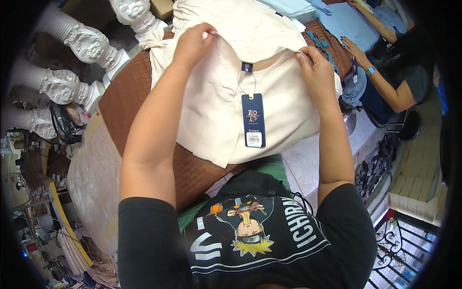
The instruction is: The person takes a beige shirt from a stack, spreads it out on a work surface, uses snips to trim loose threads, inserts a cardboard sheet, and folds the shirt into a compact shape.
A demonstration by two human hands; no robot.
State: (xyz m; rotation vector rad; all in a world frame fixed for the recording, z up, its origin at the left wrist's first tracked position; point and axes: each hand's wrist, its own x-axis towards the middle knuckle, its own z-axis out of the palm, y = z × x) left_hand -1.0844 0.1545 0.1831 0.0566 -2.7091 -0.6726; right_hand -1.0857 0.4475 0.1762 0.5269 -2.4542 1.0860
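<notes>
A cream shirt (211,111) is spread in front of me over the table edge, its neckline facing up. My left hand (197,42) pinches the left side of the neckline between thumb and fingers. On the other side, my right hand (315,72) grips the neckline's right edge. Between them the collar is stretched apart, and a small dark neck label (247,67) shows inside. A long navy hang tag (253,115) with a white barcode sticker hangs by a thin string over the shirt front.
The table has a brown woven cover (127,96). White ornate pillars (91,43) stand at the left. Across the right side, another person's hand (356,52) rests by light blue cloth (349,24). More folded blue garments (288,7) lie at the back.
</notes>
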